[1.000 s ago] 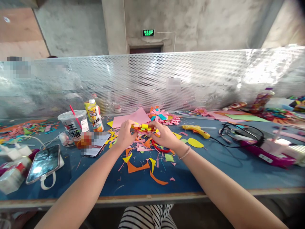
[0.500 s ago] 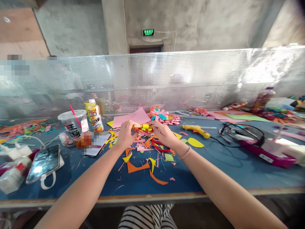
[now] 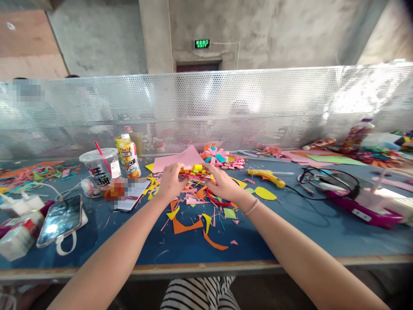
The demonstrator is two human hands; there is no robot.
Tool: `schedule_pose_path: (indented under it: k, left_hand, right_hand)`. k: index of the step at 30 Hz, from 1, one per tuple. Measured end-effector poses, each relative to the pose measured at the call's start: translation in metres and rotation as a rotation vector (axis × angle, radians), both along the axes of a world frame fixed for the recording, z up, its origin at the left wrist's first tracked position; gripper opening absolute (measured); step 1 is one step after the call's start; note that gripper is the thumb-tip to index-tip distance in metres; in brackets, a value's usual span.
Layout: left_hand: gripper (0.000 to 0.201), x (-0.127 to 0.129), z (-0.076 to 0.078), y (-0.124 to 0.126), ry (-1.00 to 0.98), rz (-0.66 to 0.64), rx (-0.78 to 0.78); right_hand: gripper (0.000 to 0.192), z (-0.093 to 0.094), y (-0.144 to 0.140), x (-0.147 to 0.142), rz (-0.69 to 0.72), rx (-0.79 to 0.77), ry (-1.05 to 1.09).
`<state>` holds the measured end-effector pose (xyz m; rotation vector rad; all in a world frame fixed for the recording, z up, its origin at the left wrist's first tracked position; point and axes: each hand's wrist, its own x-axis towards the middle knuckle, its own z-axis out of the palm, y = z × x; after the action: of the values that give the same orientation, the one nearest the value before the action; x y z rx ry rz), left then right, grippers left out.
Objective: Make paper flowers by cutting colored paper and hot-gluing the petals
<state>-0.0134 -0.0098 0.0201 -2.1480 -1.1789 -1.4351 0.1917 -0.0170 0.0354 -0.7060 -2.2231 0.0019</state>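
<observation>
Hands hold one paper flower together: left hand pinches its left side, right hand pinches its right side, just above paper scraps on the blue table

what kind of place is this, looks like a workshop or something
Probably a shared craft workbench in an industrial-looking room. Coloured paper scraps litter the blue table, a yellow glue gun lies nearby, both hands work a folded paper piece, and a perforated metal divider separates stations under bare concrete walls.
</observation>
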Motion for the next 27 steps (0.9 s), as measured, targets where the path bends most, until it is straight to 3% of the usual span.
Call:
schedule_pose_path:
  k: [7,11,16,27]
  left_hand:
    - [0.03,-0.001,0.001,0.0,0.027,0.011,0.019]
    - [0.027,-0.001,0.0,-0.001,0.074,0.002,0.027]
    - [0.021,-0.001,0.002,-0.004,0.136,0.012,0.031]
    - [0.022,0.0,0.003,-0.005,0.136,0.064,-0.038]
  right_hand:
    - [0.04,0.005,-0.001,-0.002,0.068,-0.116,0.082]
    - [0.033,0.004,0.005,-0.001,0.038,-0.183,0.142]
    - [0.032,0.003,0.007,0.0,0.014,-0.153,0.178]
    - [0.033,0.009,-0.005,-0.001,-0.025,-0.091,0.003]
